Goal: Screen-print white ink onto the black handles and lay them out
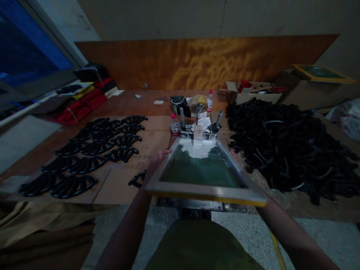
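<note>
Screen [201,170] is in both hands over the front of the counter [129,101], its far end at the clamp [198,133] and its near edge, yellowish underneath, facing the person. The left hand [159,159] grips the left edge, fingers toward the far end; the right hand [236,155] is at the right edge, mostly hidden behind the rim, and its finger positions cannot be told in full. The mesh is dark green, with a pale patch at the clamp end.

Room differs by side. On the left, a strip of bare cardboard [115,183] lies between the screen and the rows of black pieces [87,165], though one small group [137,179] sits just beside the left forearm. On the right, the black heap [281,142] comes near the right hand, leaving only a narrow gap, and it spreads toward the counter's front edge. The far side is crowded: two posts rise from the clamp, one bottle [175,125] stands just left of it, and a jar [177,103], tape [198,101] and a second bottle [210,101] stand behind. Farther left, the counter's back part has open surface before the upright board [140,63]. Below the near edge, speckled floor [160,232] shows around the person.
</note>
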The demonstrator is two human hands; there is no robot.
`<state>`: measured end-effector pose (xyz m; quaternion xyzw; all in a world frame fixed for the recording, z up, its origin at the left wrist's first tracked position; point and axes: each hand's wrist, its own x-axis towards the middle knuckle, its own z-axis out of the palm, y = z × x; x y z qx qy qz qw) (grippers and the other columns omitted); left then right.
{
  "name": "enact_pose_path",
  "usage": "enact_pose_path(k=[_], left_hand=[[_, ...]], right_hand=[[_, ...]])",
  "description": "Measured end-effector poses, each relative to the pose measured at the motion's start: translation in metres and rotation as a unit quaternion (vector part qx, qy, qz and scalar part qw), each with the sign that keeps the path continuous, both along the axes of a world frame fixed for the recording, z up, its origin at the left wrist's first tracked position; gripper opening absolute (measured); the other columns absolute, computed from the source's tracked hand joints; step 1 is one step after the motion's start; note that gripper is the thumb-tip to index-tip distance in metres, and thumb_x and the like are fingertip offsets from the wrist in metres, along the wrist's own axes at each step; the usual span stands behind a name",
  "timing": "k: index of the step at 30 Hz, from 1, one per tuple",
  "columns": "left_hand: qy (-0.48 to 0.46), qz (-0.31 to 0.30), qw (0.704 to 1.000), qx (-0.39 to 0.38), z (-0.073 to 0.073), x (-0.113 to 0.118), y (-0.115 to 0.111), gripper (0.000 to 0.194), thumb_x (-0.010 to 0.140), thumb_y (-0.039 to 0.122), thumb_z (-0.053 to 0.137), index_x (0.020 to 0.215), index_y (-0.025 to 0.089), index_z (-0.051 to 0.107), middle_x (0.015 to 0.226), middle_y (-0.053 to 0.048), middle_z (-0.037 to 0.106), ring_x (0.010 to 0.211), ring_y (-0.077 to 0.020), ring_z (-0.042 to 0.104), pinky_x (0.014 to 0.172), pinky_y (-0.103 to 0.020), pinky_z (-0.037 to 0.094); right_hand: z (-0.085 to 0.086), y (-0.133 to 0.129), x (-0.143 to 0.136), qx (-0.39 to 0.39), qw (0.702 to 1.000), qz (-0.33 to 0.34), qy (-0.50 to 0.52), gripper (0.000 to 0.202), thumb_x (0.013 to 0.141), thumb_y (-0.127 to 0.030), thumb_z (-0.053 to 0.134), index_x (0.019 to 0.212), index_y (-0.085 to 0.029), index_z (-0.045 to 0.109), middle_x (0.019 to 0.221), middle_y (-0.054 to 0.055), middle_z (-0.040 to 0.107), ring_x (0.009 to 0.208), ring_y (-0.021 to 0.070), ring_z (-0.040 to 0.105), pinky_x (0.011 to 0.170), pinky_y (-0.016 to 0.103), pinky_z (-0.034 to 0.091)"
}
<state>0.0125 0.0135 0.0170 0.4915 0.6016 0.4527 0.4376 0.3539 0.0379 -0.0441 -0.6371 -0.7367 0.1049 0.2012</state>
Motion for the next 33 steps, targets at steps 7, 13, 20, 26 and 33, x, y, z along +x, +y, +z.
enact_pose_path(k=[7,13,20,26,33], left_hand=[[0.06,-0.034,0.995,-0.073,-0.082,-0.004,-0.035,0.057,0.086,0.043,0.055,0.137,0.017,0.053,0.142,-0.011,0.055,0.134,-0.0266,0.048,0.114,-0.041,0.033],[0.035,-0.033,0.99,-0.13,-0.093,0.004,-0.036,0.057,0.089,0.04,0.052,0.14,0.014,0.049,0.144,-0.013,0.053,0.133,-0.0257,0.05,0.112,-0.039,0.037],[0.01,-0.011,0.991,-0.136,-0.092,0.004,-0.034,0.049,0.087,0.04,0.054,0.128,0.014,0.059,0.126,-0.012,0.067,0.12,-0.0274,0.06,0.105,-0.042,0.045],[-0.001,-0.011,0.991,-0.133,-0.086,0.005,-0.036,0.049,0.086,0.04,0.056,0.126,0.012,0.06,0.121,-0.012,0.07,0.116,-0.0264,0.063,0.102,-0.04,0.047],[-0.009,-0.004,0.991,-0.136,-0.082,0.006,-0.036,0.049,0.085,0.041,0.059,0.125,0.013,0.06,0.118,-0.012,0.071,0.114,-0.026,0.064,0.099,-0.039,0.049]], right_hand=[[0.048,0.067,-0.04,0.121,0.988,0.073,-0.068,0.058,0.083,-0.019,0.063,0.139,-0.013,0.048,0.146,0.019,0.042,0.131,0.0311,0.04,0.104,0.044,0.04],[0.05,0.073,-0.103,-0.063,0.969,0.143,-0.191,0.03,0.088,-0.012,0.05,0.115,-0.014,0.061,0.113,0.014,0.065,0.105,0.0248,0.058,0.086,0.031,0.045],[0.03,0.008,-0.086,-0.043,0.927,0.301,-0.218,0.023,0.088,-0.007,0.045,0.1,-0.011,0.064,0.1,0.015,0.066,0.101,0.0241,0.056,0.085,0.031,0.042],[0.031,0.013,-0.081,-0.014,0.932,0.326,-0.158,0.016,0.081,-0.007,0.055,0.093,-0.014,0.062,0.095,0.01,0.063,0.095,0.0223,0.053,0.077,0.029,0.041],[0.014,-0.008,-0.076,0.018,0.93,0.333,-0.155,0.021,0.083,-0.005,0.051,0.099,-0.013,0.063,0.097,0.012,0.062,0.094,0.0229,0.051,0.081,0.031,0.041]])
